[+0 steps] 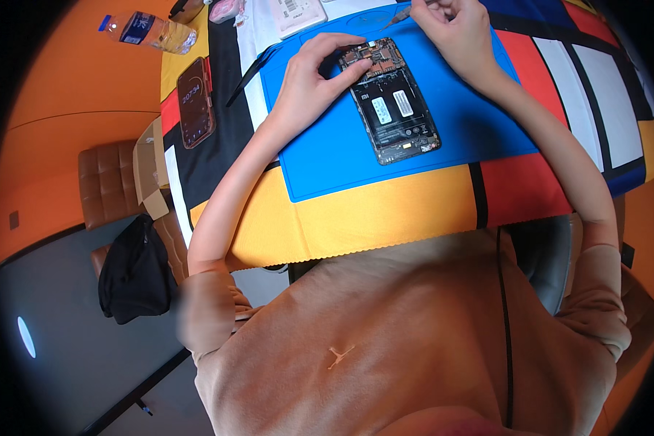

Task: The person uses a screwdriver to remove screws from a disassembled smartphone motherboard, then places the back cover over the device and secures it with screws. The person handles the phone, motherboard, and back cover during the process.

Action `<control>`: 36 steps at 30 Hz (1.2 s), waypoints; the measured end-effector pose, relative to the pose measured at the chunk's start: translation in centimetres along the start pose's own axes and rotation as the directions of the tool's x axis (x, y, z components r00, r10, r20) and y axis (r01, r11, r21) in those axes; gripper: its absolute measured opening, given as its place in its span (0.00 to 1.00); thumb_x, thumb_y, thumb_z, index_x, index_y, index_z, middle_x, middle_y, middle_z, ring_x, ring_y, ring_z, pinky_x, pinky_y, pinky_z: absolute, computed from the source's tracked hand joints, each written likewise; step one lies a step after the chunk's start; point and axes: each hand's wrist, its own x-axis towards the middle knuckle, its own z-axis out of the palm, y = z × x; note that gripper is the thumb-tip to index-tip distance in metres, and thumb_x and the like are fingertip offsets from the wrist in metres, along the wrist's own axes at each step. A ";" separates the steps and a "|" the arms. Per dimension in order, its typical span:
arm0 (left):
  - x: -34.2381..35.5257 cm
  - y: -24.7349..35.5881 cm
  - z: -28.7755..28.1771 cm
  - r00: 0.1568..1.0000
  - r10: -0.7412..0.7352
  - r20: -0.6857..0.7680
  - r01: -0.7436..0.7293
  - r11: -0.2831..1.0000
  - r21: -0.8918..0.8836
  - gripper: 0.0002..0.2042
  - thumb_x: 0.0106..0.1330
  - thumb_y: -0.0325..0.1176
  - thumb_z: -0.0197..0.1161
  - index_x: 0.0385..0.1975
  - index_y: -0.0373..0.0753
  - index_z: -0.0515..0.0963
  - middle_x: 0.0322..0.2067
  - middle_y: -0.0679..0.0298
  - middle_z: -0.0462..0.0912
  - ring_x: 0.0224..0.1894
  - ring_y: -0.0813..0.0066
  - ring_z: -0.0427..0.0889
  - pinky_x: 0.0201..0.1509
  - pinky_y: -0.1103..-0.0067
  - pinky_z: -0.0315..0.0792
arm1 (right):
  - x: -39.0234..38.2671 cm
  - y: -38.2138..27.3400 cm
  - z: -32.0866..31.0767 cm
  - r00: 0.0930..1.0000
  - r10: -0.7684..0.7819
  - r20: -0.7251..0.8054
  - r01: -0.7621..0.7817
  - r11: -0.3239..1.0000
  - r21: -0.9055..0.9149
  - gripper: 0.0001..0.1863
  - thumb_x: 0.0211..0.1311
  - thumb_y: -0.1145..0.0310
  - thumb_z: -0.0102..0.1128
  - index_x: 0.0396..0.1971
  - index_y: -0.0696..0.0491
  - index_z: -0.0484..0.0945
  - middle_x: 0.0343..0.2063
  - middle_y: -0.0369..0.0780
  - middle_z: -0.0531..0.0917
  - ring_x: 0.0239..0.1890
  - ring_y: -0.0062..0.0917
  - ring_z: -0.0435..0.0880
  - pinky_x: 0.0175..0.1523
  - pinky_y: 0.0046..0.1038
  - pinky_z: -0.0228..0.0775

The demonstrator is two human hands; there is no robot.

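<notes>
An opened smartphone (391,109) lies on a blue work mat (320,163), its black battery and upper circuit board exposed. My left hand (311,80) grips the phone's upper left side, the thumb pressed on the board and the fingers curled round the top edge. Raised beyond the phone's upper right corner, my right hand (454,36) pinches a slim tool (400,17) with a pointed tip. That tip is apart from the phone, above the mat's far part. The tool's exact kind is too small to make out.
Left of the mat lie a slender black tool (248,76) and another phone (196,103) with a lit screen. A water bottle (152,33) rests on its side at the far left. Behind the mat is a white, flat box-like item (298,16). The patterned tablecloth (385,211) ends before my torso.
</notes>
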 end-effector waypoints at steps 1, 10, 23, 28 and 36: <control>0.0 0.1 0.0 0.999 0.039 0.005 -0.039 0.998 0.053 0.19 0.66 0.42 0.70 0.52 0.41 0.83 0.49 0.60 0.83 0.51 0.64 0.81 0.55 0.71 0.74 | 0.2 0.1 -0.2 1.000 -0.023 -0.018 0.022 0.997 -0.076 0.12 0.61 0.76 0.63 0.35 0.52 0.66 0.16 0.28 0.67 0.18 0.09 0.65 0.25 0.19 0.58; -0.2 0.4 0.3 0.991 0.122 0.057 -0.130 0.977 0.170 0.22 0.68 0.45 0.66 0.57 0.39 0.80 0.53 0.59 0.80 0.55 0.62 0.74 0.63 0.69 0.68 | 0.5 0.2 -0.3 0.999 0.028 -0.027 -0.031 0.995 -0.091 0.14 0.59 0.75 0.66 0.37 0.54 0.67 0.19 0.33 0.71 0.20 0.13 0.73 0.27 0.20 0.66; -0.3 0.4 0.4 0.988 0.143 0.061 -0.152 0.970 0.190 0.21 0.70 0.44 0.64 0.56 0.38 0.80 0.54 0.58 0.79 0.57 0.59 0.73 0.64 0.68 0.66 | 0.5 0.7 0.0 0.999 0.031 -0.026 -0.033 0.997 -0.069 0.15 0.58 0.76 0.66 0.37 0.54 0.67 0.22 0.33 0.72 0.24 0.14 0.77 0.29 0.20 0.68; -0.3 0.5 0.3 0.985 0.149 0.087 -0.166 0.953 0.254 0.20 0.71 0.42 0.62 0.58 0.38 0.78 0.56 0.57 0.77 0.58 0.61 0.73 0.64 0.70 0.67 | 0.5 0.6 -0.1 0.999 0.040 0.003 -0.039 0.998 -0.041 0.14 0.59 0.76 0.64 0.35 0.53 0.65 0.19 0.34 0.75 0.23 0.14 0.77 0.29 0.21 0.68; -0.3 0.6 0.6 0.984 0.165 0.072 -0.179 0.942 0.285 0.21 0.71 0.43 0.61 0.57 0.36 0.79 0.55 0.55 0.78 0.58 0.57 0.73 0.65 0.67 0.67 | 0.3 0.7 -0.1 0.999 0.044 0.025 -0.044 0.999 -0.019 0.14 0.59 0.76 0.63 0.35 0.52 0.64 0.19 0.34 0.75 0.23 0.13 0.75 0.28 0.20 0.66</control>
